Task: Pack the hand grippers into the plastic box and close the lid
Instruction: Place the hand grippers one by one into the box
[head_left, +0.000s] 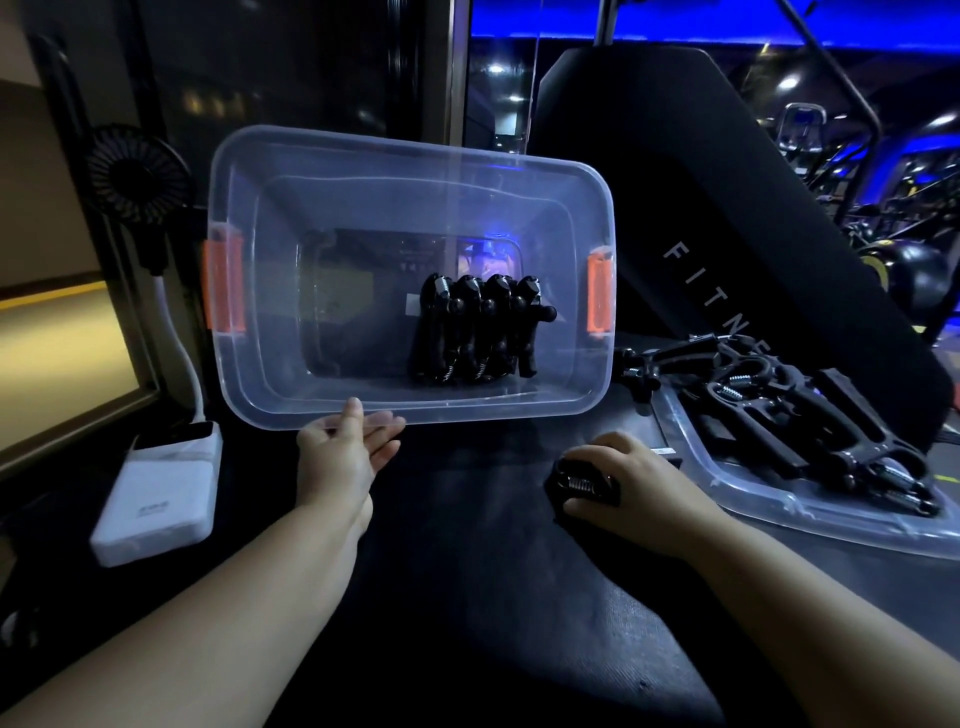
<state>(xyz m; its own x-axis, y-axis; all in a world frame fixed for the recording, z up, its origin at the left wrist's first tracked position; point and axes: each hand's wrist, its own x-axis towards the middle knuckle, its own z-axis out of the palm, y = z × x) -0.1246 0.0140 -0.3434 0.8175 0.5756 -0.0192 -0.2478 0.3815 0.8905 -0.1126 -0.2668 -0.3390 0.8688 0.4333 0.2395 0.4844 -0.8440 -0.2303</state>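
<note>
A clear plastic box (270, 291) with orange latches is tipped toward me, its opening facing the camera. Several black hand grippers (480, 327) stand in a row inside it, right of centre. My left hand (345, 449) holds the box's near rim, thumb over the edge and fingers under it. My right hand (618, 480) lies on the dark surface and grips one black hand gripper (584, 486) with its steel spring showing. At the right, several more hand grippers (810, 415) lie on the clear lid (810, 517).
A white power bank (158, 493) lies at the left with a cable running up to a small black fan (137, 179). A black padded board (727, 218) marked FITNESS leans behind the lid. Gym equipment stands in blue light at the far right.
</note>
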